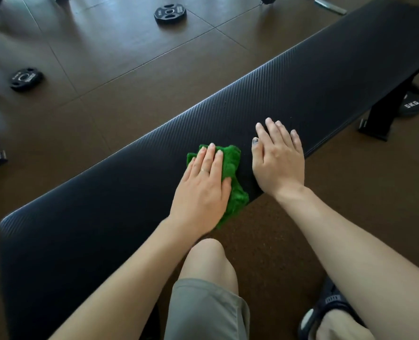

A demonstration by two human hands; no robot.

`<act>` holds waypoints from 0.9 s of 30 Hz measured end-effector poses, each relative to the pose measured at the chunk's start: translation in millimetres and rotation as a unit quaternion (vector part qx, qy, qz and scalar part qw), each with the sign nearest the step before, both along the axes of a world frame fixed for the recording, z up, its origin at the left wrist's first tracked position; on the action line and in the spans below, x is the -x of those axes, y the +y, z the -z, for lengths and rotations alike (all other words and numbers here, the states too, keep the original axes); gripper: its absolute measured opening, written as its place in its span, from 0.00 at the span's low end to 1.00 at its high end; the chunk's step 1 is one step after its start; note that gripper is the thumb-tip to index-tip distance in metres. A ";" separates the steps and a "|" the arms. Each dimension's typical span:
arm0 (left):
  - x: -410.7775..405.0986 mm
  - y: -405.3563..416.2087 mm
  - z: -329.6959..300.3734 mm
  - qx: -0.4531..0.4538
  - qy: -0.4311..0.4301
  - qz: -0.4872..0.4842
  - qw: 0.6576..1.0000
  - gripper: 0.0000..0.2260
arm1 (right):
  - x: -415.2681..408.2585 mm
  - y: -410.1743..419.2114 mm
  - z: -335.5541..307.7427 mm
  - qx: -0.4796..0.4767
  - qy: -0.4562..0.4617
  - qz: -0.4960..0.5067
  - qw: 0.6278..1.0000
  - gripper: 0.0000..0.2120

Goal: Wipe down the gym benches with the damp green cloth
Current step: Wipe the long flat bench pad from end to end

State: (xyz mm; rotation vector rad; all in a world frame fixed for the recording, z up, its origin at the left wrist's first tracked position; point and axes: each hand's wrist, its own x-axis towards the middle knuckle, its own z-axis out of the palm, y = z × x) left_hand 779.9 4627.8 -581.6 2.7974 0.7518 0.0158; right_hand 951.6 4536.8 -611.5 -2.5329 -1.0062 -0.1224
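Note:
A long black padded gym bench (105, 204) runs diagonally from the lower left to the upper right. On its near edge, about midway along, lies the crumpled green cloth (235, 182). My left hand (203, 187) presses flat on the cloth with straight fingers. My right hand (278, 158) rests flat on the bare pad just right of the cloth, fingers spread.
Black weight plates lie on the brown floor: one at the far middle (170, 13), one at the left (26, 79), and a 5 kg plate (412, 104) by the bench leg (385, 119) at the right. My knee (207, 261) and sandalled foot (333, 312) are close to the bench.

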 end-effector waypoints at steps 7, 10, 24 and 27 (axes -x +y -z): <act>-42.8 4.8 -4.0 0.025 -0.010 -0.025 0.999 0.28 | 0.8 -2.5 -1.0 -0.016 0.011 0.004 1.000 0.26; 28.8 -32.6 -4.2 -0.017 -0.013 0.037 0.999 0.28 | 3.1 -4.2 -0.2 -0.012 0.011 0.001 1.000 0.28; -3.8 -57.4 9.3 -0.134 -0.013 0.058 0.989 0.29 | -12.8 -14.1 -18.2 -0.038 0.134 -0.044 0.989 0.29; 39.4 -50.5 9.5 -0.134 0.016 0.088 0.987 0.29 | -28.6 -39.0 -16.5 -0.009 0.095 -0.043 0.995 0.25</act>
